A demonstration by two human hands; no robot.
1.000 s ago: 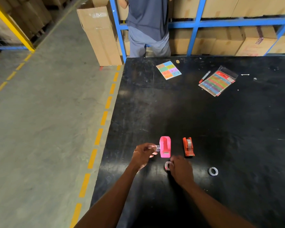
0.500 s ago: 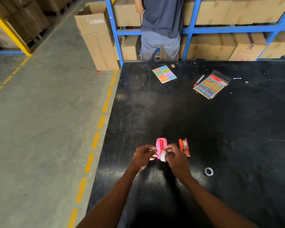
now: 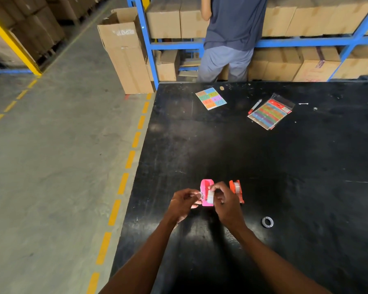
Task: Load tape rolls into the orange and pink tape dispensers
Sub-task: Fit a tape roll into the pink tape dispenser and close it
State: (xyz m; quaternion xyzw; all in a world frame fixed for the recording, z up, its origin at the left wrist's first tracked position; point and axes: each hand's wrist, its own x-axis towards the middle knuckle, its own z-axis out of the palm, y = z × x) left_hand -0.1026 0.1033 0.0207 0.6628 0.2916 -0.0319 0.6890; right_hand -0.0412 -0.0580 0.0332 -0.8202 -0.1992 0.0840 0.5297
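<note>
Both hands are working right over the pink tape dispenser [image 3: 204, 187], which sits near the front edge of the black table [image 3: 285, 158]. The right hand [image 3: 226, 200] has its fingers pinched around a small whitish tape roll [image 3: 210, 197], held upright against or just above the dispenser body; whether it's actually seated in there is hard to tell. The left hand [image 3: 182, 201] is curled nearly closed too, thumb and forefinger nipping a tiny clear piece [image 3: 200, 195] at the dispenser's left side, probably the tape's loose end or a little core, too small to say.

The orange tape dispenser [image 3: 236, 188] stands just beside the pink one, to its right, partly hidden behind the right hand, and it already has a whitish roll showing in it. Another tape roll [image 3: 267, 222] lies flat on the table, off to the right and apart from both hands.

Further back there's a sticker sheet [image 3: 210, 98], a red pen [image 3: 255, 106] and a packet of coloured strips [image 3: 270, 112].
</note>
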